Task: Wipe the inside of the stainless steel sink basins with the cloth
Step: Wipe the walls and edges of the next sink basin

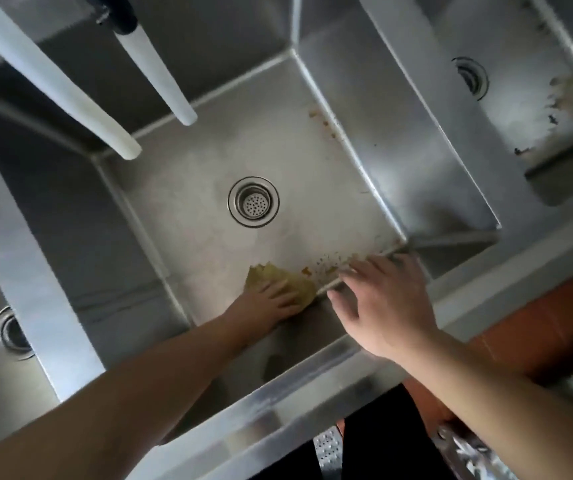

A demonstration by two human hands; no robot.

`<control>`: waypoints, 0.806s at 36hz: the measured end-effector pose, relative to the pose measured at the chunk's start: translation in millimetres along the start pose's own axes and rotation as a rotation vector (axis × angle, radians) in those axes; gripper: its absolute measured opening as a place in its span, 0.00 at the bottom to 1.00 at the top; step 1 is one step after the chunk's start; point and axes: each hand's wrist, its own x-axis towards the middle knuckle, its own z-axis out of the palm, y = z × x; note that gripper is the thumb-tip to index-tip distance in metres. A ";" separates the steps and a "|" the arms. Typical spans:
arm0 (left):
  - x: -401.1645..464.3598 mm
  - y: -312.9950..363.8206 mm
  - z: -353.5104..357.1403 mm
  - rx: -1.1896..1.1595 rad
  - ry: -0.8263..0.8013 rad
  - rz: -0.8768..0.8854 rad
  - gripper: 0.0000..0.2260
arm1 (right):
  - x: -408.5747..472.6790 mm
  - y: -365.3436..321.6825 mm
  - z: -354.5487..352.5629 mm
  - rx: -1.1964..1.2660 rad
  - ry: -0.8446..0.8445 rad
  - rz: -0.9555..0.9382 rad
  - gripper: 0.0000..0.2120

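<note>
Low in the frame's centre, the left hand (271,301) presses the cloth (287,284) flat-fingered; the right hand (385,306) hovers open. The orange crumbs (326,263) beside it could smear along the middle basin (191,161) seam.

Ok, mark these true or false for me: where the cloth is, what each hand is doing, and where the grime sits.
1. The left hand presses the yellow cloth on the floor of the middle stainless steel basin. True.
2. The right hand grips the cloth. False: it hovers with fingers spread, holding nothing.
3. Orange-brown specks lie on the basin floor beside the cloth. True.
4. The round metal drain strainer is covered by the cloth. False: it is bare, apart from the cloth.
5. Two white spouts hang over the basin. True.
</note>
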 end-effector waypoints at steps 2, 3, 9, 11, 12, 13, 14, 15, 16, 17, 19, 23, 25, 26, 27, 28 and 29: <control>6.4 -2.8 7.8 -0.035 -0.024 0.005 0.25 | -1.1 -1.0 -2.7 -0.003 -0.017 0.015 0.22; 9.6 -3.4 11.1 -0.043 -0.018 0.006 0.26 | -1.1 -1.4 -4.2 0.005 -0.034 0.026 0.22; 29.4 -7.5 16.2 0.022 0.068 -0.075 0.29 | -0.3 -0.9 -3.8 0.076 -0.009 0.051 0.22; 39.3 -11.8 10.4 -0.020 0.132 -0.213 0.33 | -0.1 -1.5 -2.9 0.095 0.013 0.062 0.21; 43.8 -13.8 6.6 -0.055 0.175 -0.299 0.34 | -0.1 -1.8 -3.0 0.098 0.015 0.063 0.20; 48.4 -16.4 2.2 -0.090 0.212 -0.380 0.34 | -0.1 -1.7 -3.4 0.098 0.015 0.063 0.20; 53.5 -20.5 -2.4 -0.127 0.241 -0.450 0.34 | -0.1 -1.7 -4.2 0.099 0.014 0.064 0.20; 59.0 -25.9 -6.7 -0.167 0.261 -0.509 0.35 | -0.2 -1.8 -5.1 0.103 0.008 0.063 0.20; 64.2 -32.0 -10.5 -0.208 0.273 -0.558 0.36 | -0.5 -2.3 -5.6 0.108 0.001 0.061 0.20; 68.4 -38.6 -13.7 -0.245 0.282 -0.600 0.37 | -0.5 -2.5 -6.2 0.112 -0.004 0.057 0.21; 74.0 -52.1 -21.2 -0.324 0.279 -0.657 0.39 | -0.4 -2.7 -8.0 0.133 -0.007 0.055 0.21; 74.5 -67.8 -31.9 -0.451 0.282 -0.728 0.40 | 0.2 -4.3 -8.7 0.128 0.017 0.073 0.18; 71.6 -66.4 -34.7 -0.464 0.270 -0.731 0.39 | 0.3 -5.1 -9.2 0.116 0.031 0.088 0.17; 69.5 -64.2 -34.7 -0.469 0.260 -0.732 0.39 | 0.1 -5.6 -9.5 0.111 0.035 0.094 0.16; 67.0 -61.0 -33.6 -0.476 0.249 -0.733 0.39 | -0.3 -5.8 -9.4 0.106 0.042 0.096 0.16; 64.6 -56.7 -31.7 -0.479 0.240 -0.736 0.40 | -0.9 -5.8 -9.1 0.104 0.051 0.095 0.16; 61.8 -51.3 -29.2 -0.478 0.233 -0.741 0.40 | -1.0 -5.7 -8.8 0.104 0.058 0.093 0.15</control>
